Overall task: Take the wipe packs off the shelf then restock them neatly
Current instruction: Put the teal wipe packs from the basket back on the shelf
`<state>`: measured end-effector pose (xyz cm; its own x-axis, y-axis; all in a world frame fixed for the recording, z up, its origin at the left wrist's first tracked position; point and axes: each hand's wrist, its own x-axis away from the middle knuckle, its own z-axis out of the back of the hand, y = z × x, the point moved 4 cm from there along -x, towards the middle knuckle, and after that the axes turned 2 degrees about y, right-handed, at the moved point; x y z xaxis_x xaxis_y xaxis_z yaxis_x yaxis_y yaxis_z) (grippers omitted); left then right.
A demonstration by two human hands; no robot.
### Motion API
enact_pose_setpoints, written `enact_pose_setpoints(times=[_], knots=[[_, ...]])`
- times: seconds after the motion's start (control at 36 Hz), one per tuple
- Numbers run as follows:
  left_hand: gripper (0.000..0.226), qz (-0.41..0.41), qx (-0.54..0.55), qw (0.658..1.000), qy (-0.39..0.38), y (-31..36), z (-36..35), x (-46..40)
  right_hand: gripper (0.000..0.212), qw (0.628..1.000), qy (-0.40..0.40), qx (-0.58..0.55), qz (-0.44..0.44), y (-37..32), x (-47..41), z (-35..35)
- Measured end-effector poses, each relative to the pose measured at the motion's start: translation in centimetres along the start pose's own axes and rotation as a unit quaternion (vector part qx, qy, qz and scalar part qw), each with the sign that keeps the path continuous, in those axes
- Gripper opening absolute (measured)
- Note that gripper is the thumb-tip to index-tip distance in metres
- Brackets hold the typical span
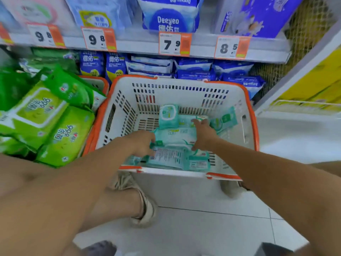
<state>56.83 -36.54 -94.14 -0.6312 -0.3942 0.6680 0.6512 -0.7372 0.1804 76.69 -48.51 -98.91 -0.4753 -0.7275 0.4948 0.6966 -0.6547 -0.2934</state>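
A white basket with an orange rim [255, 126] stands on the floor before the shelf. Several small teal wipe packs [168, 112] lie in its bottom. Both of my hands reach down into it. My left hand [142, 142] curls its fingers round the left end of a teal pack [173, 137] in the middle. My right hand [203, 134] grips the right side of that same pack, fingers laid over its top. Another teal pack [168, 157] lies label-down nearer to me.
A second basket [99, 83] at the left is heaped with green wipe packs [42, 111]. Blue wipe packs [195, 71] fill the lower shelf behind. Price tags [174, 44] line the shelf edge [138, 46]. My foot in a sandal [145, 207] rests on white floor tiles.
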Motion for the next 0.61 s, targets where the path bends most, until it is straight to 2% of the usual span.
enact_pose_setpoints(times=[0.11,0.19,0.28,0.39,0.47,0.56,0.61], knots=[[0.058,0.005,0.043,0.999,0.025,-0.3,1.2,-0.7,0.094,0.999,-0.052,0.006,0.011,0.4,-1.8,0.5],[0.054,0.002,0.047,0.999,0.018,0.1,0.9,-1.4,0.102,0.988,-0.079,0.124,0.042,-0.6,-2.7,0.6],[0.048,-0.004,0.026,1.0,0.0,0.6,0.1,-1.8,0.097,0.976,-0.07,0.197,0.063,-2.0,-3.0,-0.4],[0.05,0.002,0.035,0.999,-0.018,0.9,-0.2,-2.2,0.084,0.98,-0.053,0.176,0.07,-2.2,-3.1,-1.0],[0.057,0.0,0.069,0.998,0.002,1.4,1.3,-2.1,0.091,0.983,-0.062,0.159,0.066,-2.3,-2.8,0.3],[0.073,0.02,0.115,0.993,0.024,1.3,2.8,-2.5,0.092,0.982,-0.078,0.154,0.072,-2.6,-2.3,3.2],[0.087,0.045,0.185,0.981,0.03,0.9,3.4,-3.0,0.088,0.98,-0.099,0.159,0.074,-2.5,-1.7,6.5]])
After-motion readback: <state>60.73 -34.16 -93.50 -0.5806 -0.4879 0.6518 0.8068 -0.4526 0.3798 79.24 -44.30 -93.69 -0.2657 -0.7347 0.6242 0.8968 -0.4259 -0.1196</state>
